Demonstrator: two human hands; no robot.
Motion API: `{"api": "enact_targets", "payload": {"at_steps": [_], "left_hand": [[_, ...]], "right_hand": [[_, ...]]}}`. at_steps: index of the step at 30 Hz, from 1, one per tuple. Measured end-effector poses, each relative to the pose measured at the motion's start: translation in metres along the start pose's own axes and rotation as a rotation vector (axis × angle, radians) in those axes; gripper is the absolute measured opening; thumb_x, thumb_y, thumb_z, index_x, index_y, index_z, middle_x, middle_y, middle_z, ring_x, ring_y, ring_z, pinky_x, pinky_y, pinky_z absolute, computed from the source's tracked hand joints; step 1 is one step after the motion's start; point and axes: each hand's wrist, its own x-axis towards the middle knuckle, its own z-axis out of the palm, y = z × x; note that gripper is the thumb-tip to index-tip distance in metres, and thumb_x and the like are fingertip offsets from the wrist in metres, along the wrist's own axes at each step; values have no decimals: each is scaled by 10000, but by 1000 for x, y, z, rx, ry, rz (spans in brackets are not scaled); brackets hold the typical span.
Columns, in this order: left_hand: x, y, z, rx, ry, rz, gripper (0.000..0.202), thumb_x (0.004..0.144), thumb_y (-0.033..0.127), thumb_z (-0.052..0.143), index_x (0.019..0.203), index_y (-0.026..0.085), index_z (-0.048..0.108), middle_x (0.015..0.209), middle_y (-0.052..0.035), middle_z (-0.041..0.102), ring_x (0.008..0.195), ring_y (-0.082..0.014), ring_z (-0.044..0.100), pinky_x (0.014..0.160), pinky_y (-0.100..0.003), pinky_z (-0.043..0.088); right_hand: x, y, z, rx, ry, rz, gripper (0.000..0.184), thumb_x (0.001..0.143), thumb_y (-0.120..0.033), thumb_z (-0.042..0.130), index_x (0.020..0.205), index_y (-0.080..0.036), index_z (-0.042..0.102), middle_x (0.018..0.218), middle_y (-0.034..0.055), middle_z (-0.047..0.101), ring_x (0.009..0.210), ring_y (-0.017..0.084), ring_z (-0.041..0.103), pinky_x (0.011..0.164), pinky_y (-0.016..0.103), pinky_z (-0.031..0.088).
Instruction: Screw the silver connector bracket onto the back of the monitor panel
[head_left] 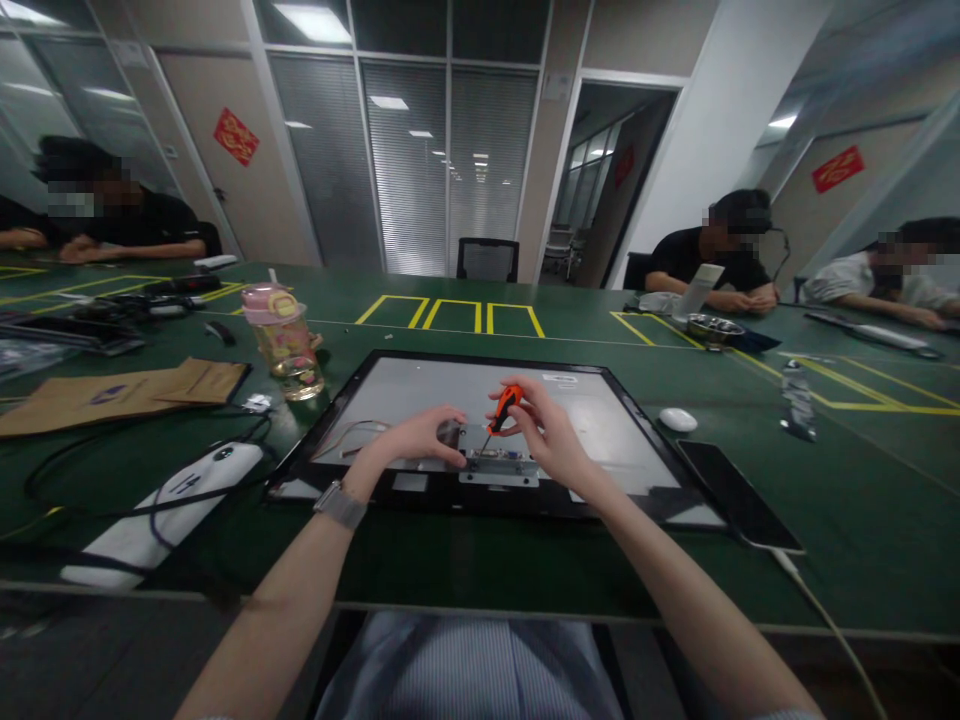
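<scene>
My right hand (551, 425) is closed on an orange and black screwdriver (506, 408), which it holds tilted. Its thin shaft points down at a metal bracket (499, 478) with ports, at the near edge of a large flat display panel (390, 385). Just left of the shaft, the fingers and thumb of my left hand (420, 437) curl around a small dark part (448, 434), whose kind I cannot make out. A watch (341, 505) is on my left wrist. Thin wires (352, 428) lie on the panel beside that hand.
Left of the panel stand a pink-lidded drink bottle (281, 340), a brown paper envelope (127, 390) and a white power strip (169, 515) with black cables. To the right lie a phone (739, 495) on a cable and a white mouse (678, 419). Several people sit across the table.
</scene>
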Motion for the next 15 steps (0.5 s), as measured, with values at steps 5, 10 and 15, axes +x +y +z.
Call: {"api": "enact_targets", "payload": {"at_steps": [5, 10, 15], "left_hand": [[-2, 5, -2, -12, -17, -20, 687, 562, 507, 792, 1154, 232, 575, 1352, -51, 503, 1211, -265, 475, 1037, -376, 356], [-5, 11, -4, -15, -17, -49, 704, 569, 488, 789, 1181, 223, 563, 1334, -63, 517, 1195, -277, 488, 1015, -382, 376], [-5, 11, -4, -25, -13, -44, 688, 567, 473, 795, 1170, 224, 573, 1357, -68, 503, 1231, -275, 464, 1053, -385, 348]], "right_hand": [[14, -7, -11, -227, 11, 0, 230, 855, -288, 601, 1079, -237, 598, 916, 24, 664, 691, 133, 670, 657, 284, 590], [22, -4, -11, -336, 98, -66, 200, 810, -372, 662, 940, -221, 657, 822, 23, 661, 679, 146, 636, 638, 292, 579], [17, -11, -8, -220, 99, -90, 258, 945, -315, 448, 1103, -246, 640, 1048, 69, 693, 1013, 210, 638, 903, 427, 519]]}}
